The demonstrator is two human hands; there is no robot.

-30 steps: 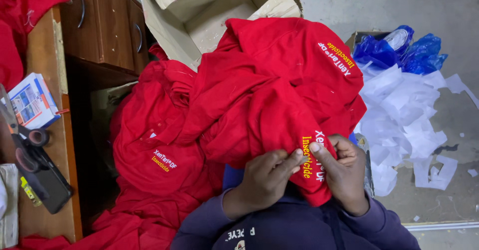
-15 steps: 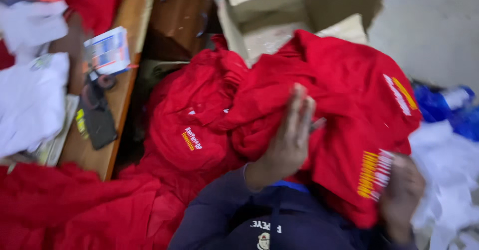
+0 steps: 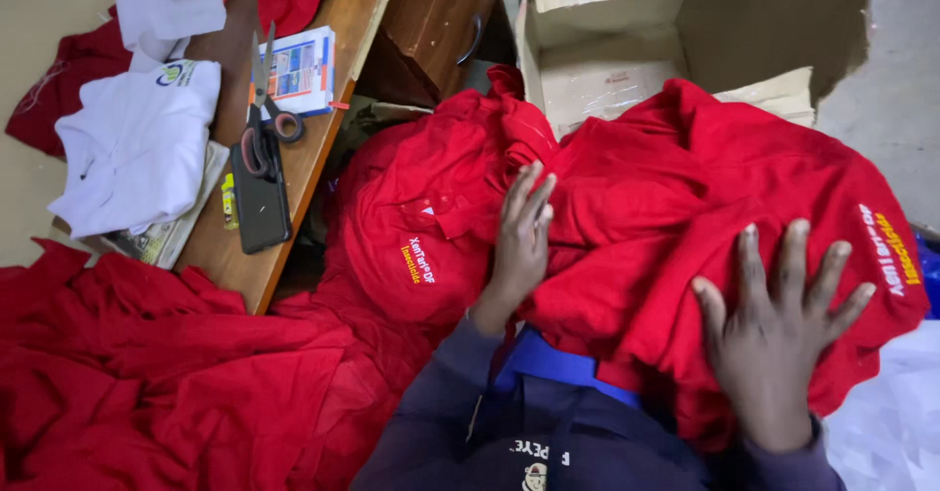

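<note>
Head view, nearest first: the person's dark blue sleeves and chest fill the bottom edge, and over the lap lies a red shirt [image 3: 685, 217] with a small yellow and white embroidered mark near its right edge. The right hand [image 3: 774, 325] lies flat on the shirt's lower right part, fingers spread wide apart, pressing the cloth and gripping nothing. The left hand [image 3: 519, 241] rests flat on the middle of the same garment, fingers straight and slightly apart, also closed on nothing. Judging by this, the shirt is being smoothed or laid out; it is bunched and creased, with no clean fold visible, so the handling looks at an early stage.

Just left of it a second red shirt [image 3: 421, 227] with a like mark on its chest lies rumpled, touching the first. Further left a heap of red cloth [image 3: 147, 374] covers the lower corner, unsorted as far as can be seen.

Beyond stands a wooden bench [image 3: 294, 187] carrying scissors [image 3: 262, 109], a dark flat case [image 3: 259, 197], a printed booklet [image 3: 299, 70] and folded white shirts [image 3: 137, 148]. Farthest back an open cardboard box [image 3: 627, 50] sits behind the red pile.
</note>
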